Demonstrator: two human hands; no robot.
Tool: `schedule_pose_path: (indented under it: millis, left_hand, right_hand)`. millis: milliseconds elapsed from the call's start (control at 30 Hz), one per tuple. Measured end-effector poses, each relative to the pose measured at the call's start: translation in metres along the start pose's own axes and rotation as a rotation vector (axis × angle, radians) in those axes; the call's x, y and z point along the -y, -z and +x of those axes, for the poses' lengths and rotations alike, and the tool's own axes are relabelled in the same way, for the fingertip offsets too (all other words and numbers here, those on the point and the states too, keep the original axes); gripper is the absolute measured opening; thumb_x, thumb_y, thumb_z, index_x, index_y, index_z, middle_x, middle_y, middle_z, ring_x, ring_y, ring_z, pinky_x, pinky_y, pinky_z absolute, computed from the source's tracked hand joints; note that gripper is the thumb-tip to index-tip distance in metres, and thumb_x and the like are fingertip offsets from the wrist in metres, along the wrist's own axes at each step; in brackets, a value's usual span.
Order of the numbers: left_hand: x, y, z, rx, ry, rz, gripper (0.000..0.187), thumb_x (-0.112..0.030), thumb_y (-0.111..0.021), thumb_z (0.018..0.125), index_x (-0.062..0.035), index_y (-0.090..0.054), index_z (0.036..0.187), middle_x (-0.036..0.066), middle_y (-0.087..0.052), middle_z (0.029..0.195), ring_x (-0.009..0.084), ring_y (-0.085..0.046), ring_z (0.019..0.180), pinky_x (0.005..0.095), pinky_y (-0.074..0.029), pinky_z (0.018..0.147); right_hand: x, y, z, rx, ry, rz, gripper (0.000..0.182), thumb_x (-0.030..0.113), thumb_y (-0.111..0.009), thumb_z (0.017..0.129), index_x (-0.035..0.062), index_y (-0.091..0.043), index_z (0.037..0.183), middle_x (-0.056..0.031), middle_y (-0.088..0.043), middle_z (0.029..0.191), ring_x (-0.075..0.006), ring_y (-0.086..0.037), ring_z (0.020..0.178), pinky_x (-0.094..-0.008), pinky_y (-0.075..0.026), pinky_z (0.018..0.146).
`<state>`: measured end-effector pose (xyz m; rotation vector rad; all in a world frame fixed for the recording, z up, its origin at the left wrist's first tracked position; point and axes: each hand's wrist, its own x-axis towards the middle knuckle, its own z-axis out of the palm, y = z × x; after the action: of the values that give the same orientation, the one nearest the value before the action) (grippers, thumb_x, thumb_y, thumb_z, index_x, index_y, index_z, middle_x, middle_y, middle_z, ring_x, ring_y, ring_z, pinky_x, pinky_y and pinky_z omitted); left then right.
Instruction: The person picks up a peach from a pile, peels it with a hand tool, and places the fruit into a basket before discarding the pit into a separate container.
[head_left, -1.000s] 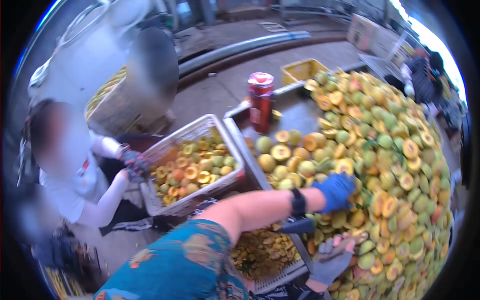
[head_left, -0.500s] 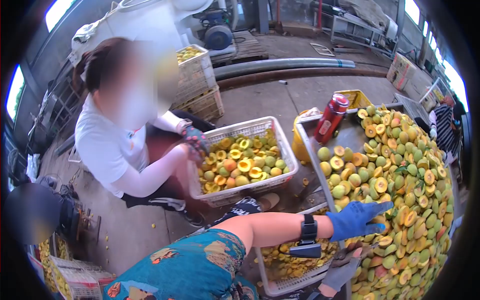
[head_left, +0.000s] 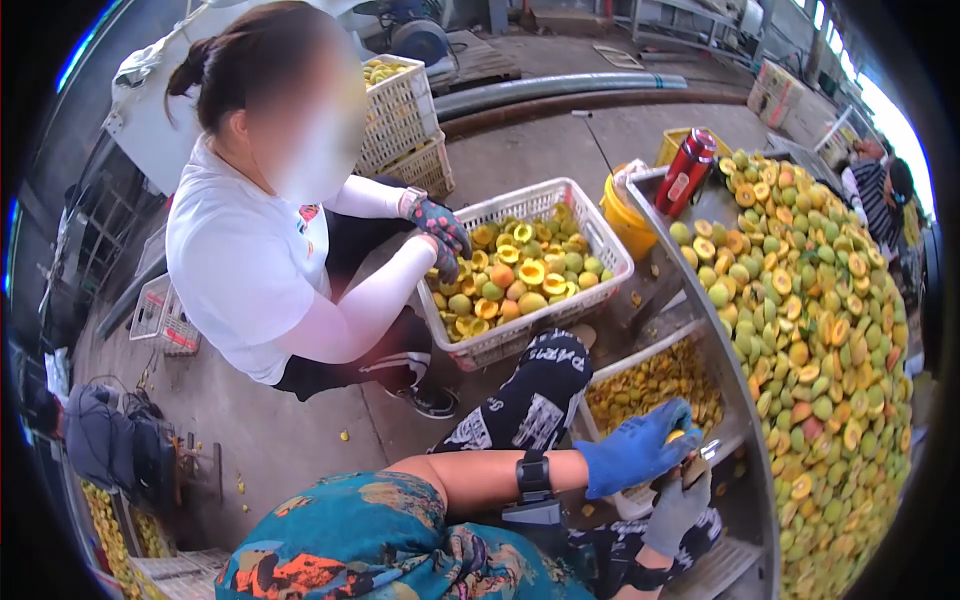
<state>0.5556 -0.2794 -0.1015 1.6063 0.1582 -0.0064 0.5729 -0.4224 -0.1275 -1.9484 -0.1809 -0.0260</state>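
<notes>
My left hand [head_left: 640, 448], in a blue glove, is closed round a small yellow apricot-like fruit [head_left: 674, 436], mostly hidden by the fingers. Right beside it, my right hand [head_left: 678, 510] wears a grey glove and grips a small tool with a shiny metal end [head_left: 710, 449]; its exact kind I cannot tell. Both hands are over the near edge of a white crate [head_left: 585, 400] holding small yellow-brown pieces. To their right, a large heap of whole and halved green-yellow fruit [head_left: 830, 370] lies on a metal table [head_left: 738, 385].
Across from me a person [head_left: 250, 250] in patterned gloves reaches into a white crate [head_left: 600, 235] of halved fruit. A red flask [head_left: 686, 172] stands on the table's far corner, near a yellow bucket [head_left: 628, 222]. Stacked crates [head_left: 400, 120] and long pipes [head_left: 560, 92] are behind.
My left hand has drawn back from the heap to my right hand and now holds a fruit. My right hand has tilted up with the tool. The view has shifted.
</notes>
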Motion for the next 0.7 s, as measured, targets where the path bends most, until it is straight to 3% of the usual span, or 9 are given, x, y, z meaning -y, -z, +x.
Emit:
schedule_pose_path:
  millis: [100,200,267,467,533,600,633,667,700]
  left_hand:
    - [0.034,-0.018,-0.013,-0.171,-0.279,0.207,0.043,-0.031,-0.053,0.095,-0.0076,-0.045,0.13,0.023,-0.046,0.128,0.0362,-0.057,0.108,0.0423,-0.045,0.094]
    - [0.054,-0.019,-0.024,-0.107,-0.336,0.321,0.041,-0.026,-0.054,0.095,-0.0079,-0.047,0.13,0.023,-0.047,0.126,0.0376,-0.05,0.115,0.0425,-0.044,0.097]
    - [0.072,-0.021,-0.025,-0.181,-0.566,0.471,0.039,-0.022,-0.055,0.094,-0.0065,-0.048,0.129,0.021,-0.048,0.124,0.035,-0.05,0.114,0.0413,-0.045,0.096]
    - [0.048,-0.012,-0.039,-0.073,-0.438,0.34,0.035,-0.014,-0.057,0.091,-0.005,-0.052,0.124,0.016,-0.05,0.121,0.0335,-0.052,0.109,0.0402,-0.047,0.091]
    - [0.034,-0.006,-0.048,0.004,-0.245,0.089,0.034,-0.013,-0.056,0.091,-0.0036,-0.052,0.124,0.016,-0.051,0.119,0.0318,-0.054,0.108,0.0369,-0.045,0.093]
    - [0.052,0.0,-0.051,0.062,-0.287,-0.213,0.032,-0.014,-0.056,0.092,-0.0029,-0.053,0.121,0.014,-0.052,0.115,0.0269,-0.055,0.105,0.0346,-0.045,0.093]
    - [0.078,0.005,-0.035,0.036,-0.603,-0.018,0.032,-0.016,-0.057,0.091,-0.0036,-0.053,0.12,0.013,-0.055,0.11,0.025,-0.054,0.106,0.0363,-0.045,0.093]
    - [0.045,0.023,-0.04,0.067,-0.636,0.047,0.032,-0.024,-0.054,0.094,-0.0054,-0.054,0.119,0.01,-0.057,0.108,0.021,-0.056,0.103,0.0349,-0.05,0.085]
    - [0.039,0.016,-0.047,0.119,-0.176,-0.455,0.038,-0.036,-0.05,0.097,-0.0053,-0.053,0.119,0.008,-0.058,0.104,0.0181,-0.061,0.093,0.0312,-0.054,0.074]
  right_hand:
    - [0.0,-0.004,-0.024,-0.06,0.092,-0.217,0.023,-0.003,-0.056,0.08,-0.004,-0.058,0.104,-0.0101,-0.063,0.086,-0.0189,-0.059,0.076,-0.0301,-0.046,0.071]
    - [0.002,-0.006,-0.039,-0.017,-0.011,-0.146,0.018,-0.004,-0.057,0.08,-0.0032,-0.059,0.098,-0.0105,-0.061,0.081,-0.0187,-0.059,0.074,-0.0316,-0.045,0.069]
    - [0.01,-0.006,-0.048,-0.04,0.003,-0.137,0.017,-0.002,-0.059,0.08,-0.004,-0.059,0.097,-0.0128,-0.062,0.08,-0.0224,-0.06,0.072,-0.0333,-0.046,0.069]
    - [0.023,-0.007,-0.059,-0.1,0.115,-0.185,0.013,0.002,-0.063,0.082,-0.0052,-0.058,0.092,-0.0121,-0.062,0.078,-0.0216,-0.06,0.07,-0.0331,-0.047,0.068]
    - [0.028,-0.011,-0.062,-0.111,0.088,-0.201,0.012,0.003,-0.063,0.083,-0.0047,-0.058,0.091,-0.0096,-0.062,0.078,-0.0194,-0.059,0.07,-0.0321,-0.047,0.069]
    - [0.032,-0.013,-0.068,-0.114,0.038,0.089,0.012,0.008,-0.065,0.085,-0.0014,-0.059,0.089,-0.0039,-0.061,0.08,-0.0155,-0.058,0.07,-0.0287,-0.046,0.067]
    - [0.028,-0.007,-0.069,-0.106,-0.065,0.182,0.012,0.01,-0.065,0.085,0.0006,-0.059,0.09,-0.0027,-0.06,0.081,-0.0137,-0.057,0.07,-0.0268,-0.046,0.066]
    - [0.022,-0.004,-0.066,-0.105,-0.156,0.285,0.012,0.012,-0.066,0.086,0.0027,-0.06,0.091,-0.0016,-0.06,0.083,-0.0119,-0.056,0.071,-0.025,-0.045,0.065]
    - [0.018,-0.003,-0.063,-0.131,-0.226,0.477,0.011,0.01,-0.064,0.086,0.0034,-0.059,0.093,-0.0025,-0.059,0.08,-0.0109,-0.055,0.065,-0.0241,-0.044,0.058]
